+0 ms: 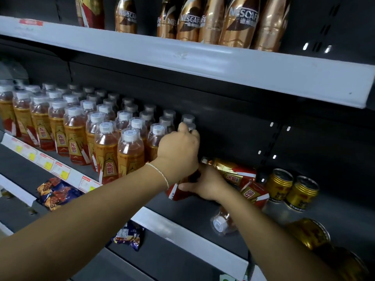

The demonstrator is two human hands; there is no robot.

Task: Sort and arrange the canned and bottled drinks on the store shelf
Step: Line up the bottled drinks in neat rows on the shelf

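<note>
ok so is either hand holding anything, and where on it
The left hand grips an upright bottle by its capped top; the right hand grips a tipped bottle round its labelled body.

Amber bottles with white caps and gold-and-red labels at left, bronze coffee bottles at top, gold cans at right, blue-and-orange snack packs lower left, white shelf edge

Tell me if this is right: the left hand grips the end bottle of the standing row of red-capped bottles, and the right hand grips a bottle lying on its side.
Wrong on one point: the caps are white, not red, as the head view shows. The left hand does grip the end bottle of the standing row, and the right hand grips a lying bottle.
</note>
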